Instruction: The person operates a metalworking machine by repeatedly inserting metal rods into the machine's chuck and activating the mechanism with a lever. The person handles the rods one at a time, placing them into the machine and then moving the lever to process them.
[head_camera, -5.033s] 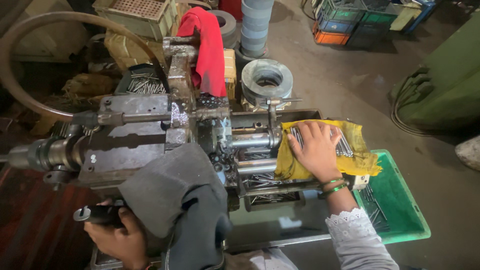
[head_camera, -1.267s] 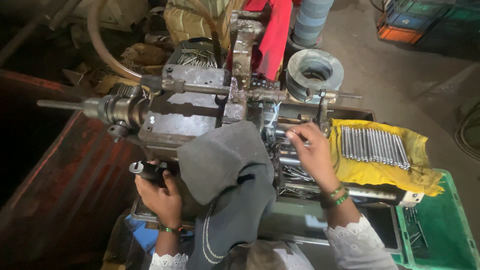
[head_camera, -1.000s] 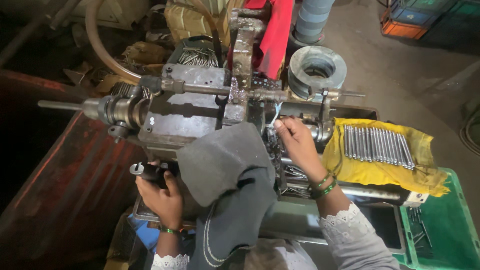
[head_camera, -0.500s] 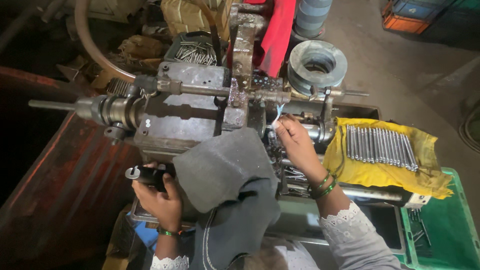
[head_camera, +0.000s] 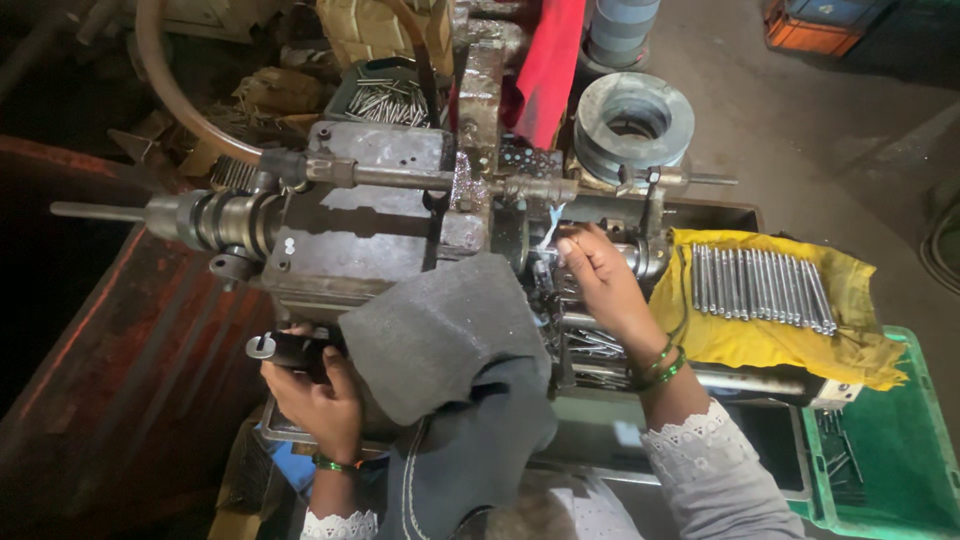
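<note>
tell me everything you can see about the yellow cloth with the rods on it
The yellow cloth is a crumpled, soft-looking fabric spread over the machine's right end, beside a green crate. A neat row of thin silvery metal rods lies side by side on it. Its edges hang in folds. The right hand works just left of it, apparently not touching.

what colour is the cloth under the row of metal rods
Yellow. The cloth lies under the metal rods, to the right of the right hand; clearest in the head view.
</note>
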